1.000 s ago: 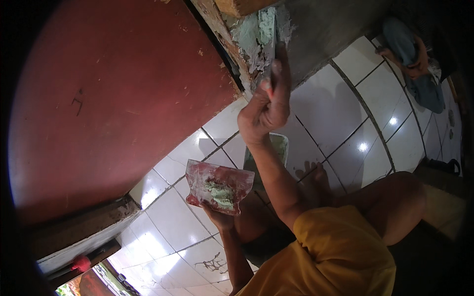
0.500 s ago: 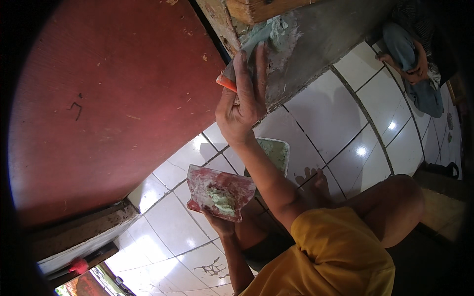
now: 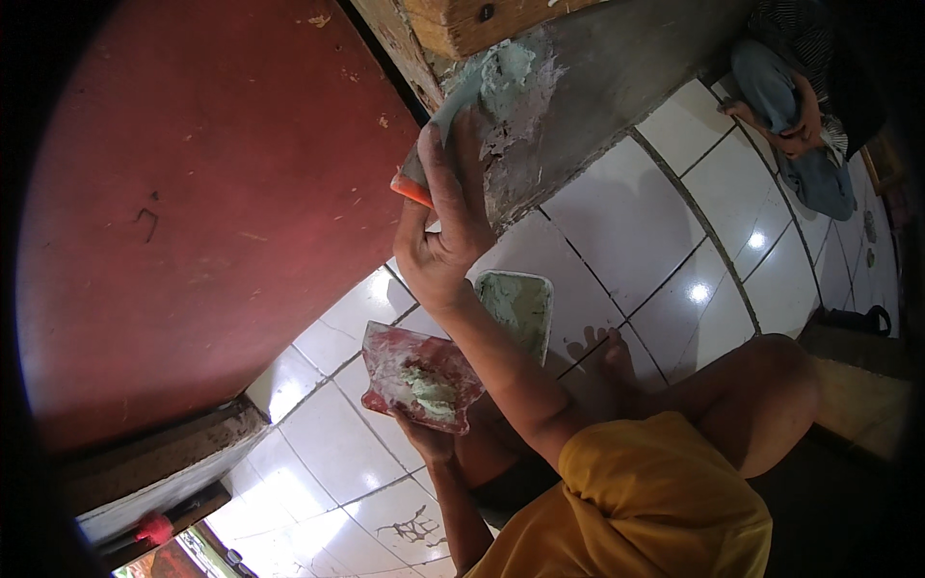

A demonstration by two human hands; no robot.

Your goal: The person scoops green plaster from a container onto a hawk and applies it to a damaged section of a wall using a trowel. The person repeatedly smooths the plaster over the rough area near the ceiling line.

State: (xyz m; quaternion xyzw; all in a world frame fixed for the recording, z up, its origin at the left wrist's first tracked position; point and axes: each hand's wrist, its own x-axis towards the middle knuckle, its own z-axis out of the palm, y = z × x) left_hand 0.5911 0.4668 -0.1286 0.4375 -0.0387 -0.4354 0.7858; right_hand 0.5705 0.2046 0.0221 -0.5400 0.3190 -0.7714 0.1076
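Observation:
My right hand (image 3: 445, 231) is raised to the base of the wall, fingers closed around a flat putty scraper (image 3: 412, 185) with an orange edge. The scraper's far end is partly hidden by my fingers, close to pale green putty (image 3: 506, 72) smeared on the grey wall (image 3: 578, 106) below a wooden block. Lower down, my left hand (image 3: 426, 438) grips a reddish, putty-stained board (image 3: 385, 352) from beneath. A lump of pale green putty (image 3: 431, 390) lies on that board. Behind my right forearm, a pale-rimmed container (image 3: 550, 308) with greenish putty residue stands on the floor.
A large red door panel (image 3: 222, 212) fills the left side. White floor tiles (image 3: 617, 212) run beneath me. My bent knee and bare foot (image 3: 612, 356) are at the right. Another person (image 3: 785, 125) sits at the far right. The wooden block (image 3: 472, 24) juts out above the putty patch.
My right hand and scraper have moved down and left along the wall edge, exposing more of the putty patch. The view has shifted slightly; the left hand still holds the board.

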